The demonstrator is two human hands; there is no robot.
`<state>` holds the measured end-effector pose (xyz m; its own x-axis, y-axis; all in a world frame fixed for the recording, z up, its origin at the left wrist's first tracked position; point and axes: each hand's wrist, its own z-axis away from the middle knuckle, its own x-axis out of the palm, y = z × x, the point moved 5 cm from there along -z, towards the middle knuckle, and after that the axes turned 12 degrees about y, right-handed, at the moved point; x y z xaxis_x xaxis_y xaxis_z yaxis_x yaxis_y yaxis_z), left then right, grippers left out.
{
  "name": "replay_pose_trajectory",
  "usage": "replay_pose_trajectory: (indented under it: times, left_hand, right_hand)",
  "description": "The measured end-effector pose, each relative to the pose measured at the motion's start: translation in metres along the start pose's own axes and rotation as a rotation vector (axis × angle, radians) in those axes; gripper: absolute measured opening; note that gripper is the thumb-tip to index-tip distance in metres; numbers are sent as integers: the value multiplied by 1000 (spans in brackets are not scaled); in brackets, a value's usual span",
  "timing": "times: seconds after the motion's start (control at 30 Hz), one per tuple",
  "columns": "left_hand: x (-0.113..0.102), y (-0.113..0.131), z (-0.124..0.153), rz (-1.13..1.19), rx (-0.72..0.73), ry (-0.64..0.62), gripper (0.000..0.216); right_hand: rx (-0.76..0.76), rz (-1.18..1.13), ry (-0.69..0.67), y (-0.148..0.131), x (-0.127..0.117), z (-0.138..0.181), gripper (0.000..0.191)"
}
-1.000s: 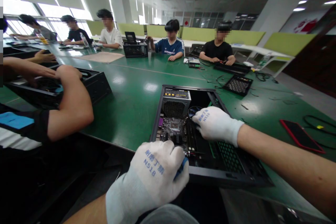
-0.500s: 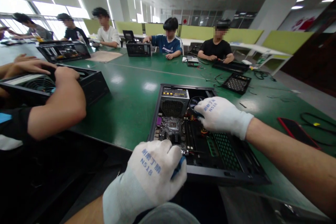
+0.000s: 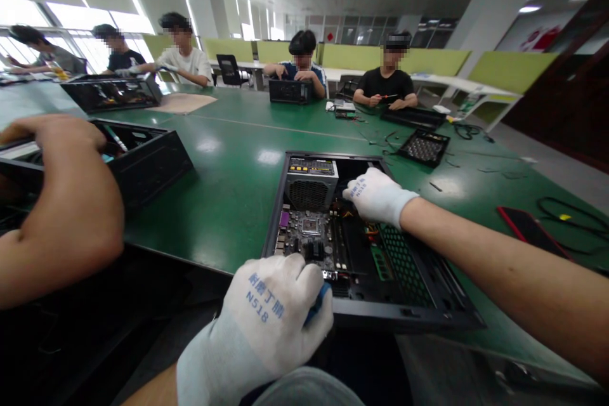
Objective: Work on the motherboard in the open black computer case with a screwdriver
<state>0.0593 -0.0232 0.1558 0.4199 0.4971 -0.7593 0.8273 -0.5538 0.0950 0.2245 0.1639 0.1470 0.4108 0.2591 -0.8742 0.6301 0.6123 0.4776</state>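
Note:
An open black computer case (image 3: 380, 316) lies on its side in front of me. My left hand (image 3: 278, 301), in a white glove, is closed around its near left edge, with blue showing between thumb and fingers. At the case's far right part, my gloved right hand (image 3: 373, 195) reaches inside with curled fingers; whatever they hold is hidden. Beside that hand sits the power supply (image 3: 311, 189), in the far left corner. The motherboard (image 3: 297, 228) lies below it, with a bare processor socket (image 3: 311, 226). Thin coloured wires (image 3: 371, 231) run under my right wrist.
A co-worker's bare arm (image 3: 71, 203) bends over another case (image 3: 147, 162) at my left. Across the green table (image 3: 233, 203), several people work on cases. Right of mine are a black vented part (image 3: 425, 147), a red-edged black panel (image 3: 530, 231) and cables (image 3: 571, 209).
My right hand has moved farther into the case, and the round fan seen by its fingers is now out of sight. My left hand stays on the edge. The left co-worker's arm has shifted.

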Motion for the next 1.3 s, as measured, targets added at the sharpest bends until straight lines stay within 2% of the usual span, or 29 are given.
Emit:
replay_pose_trajectory:
  times: [0.17,0.37,0.5,0.67,0.77,0.9,1.0,1.1,1.3]
  left_hand:
    - [0,0,2,-4,-27,-42,18]
    - [0,-1,4,-14,-30,-43,18]
    - [1,-2,4,-4,-37,-46,18]
    - [2,-4,1,1,-59,-77,19]
    - [1,-4,-2,16,-75,-133,20]
    - [0,-3,-13,68,-51,-217,19]
    - [3,-1,-31,50,57,-227,16]
    - [23,-7,-59,-42,99,-309,25]
    - [98,-35,-108,-236,80,-708,42]
  right_hand:
    - [29,36,-79,2,2,-11,32]
    - [102,38,-80,6,2,-17,31]
    - [138,33,34,14,-1,-8,29]
    - [258,-95,323,32,-6,18,46]
    - [320,-163,438,38,-2,33,51]
    - [370,-238,494,39,6,42,51]
    - [390,-283,528,38,8,42,52]
    - [378,-320,544,38,9,41,52]
    - [375,-389,590,41,10,43,51]
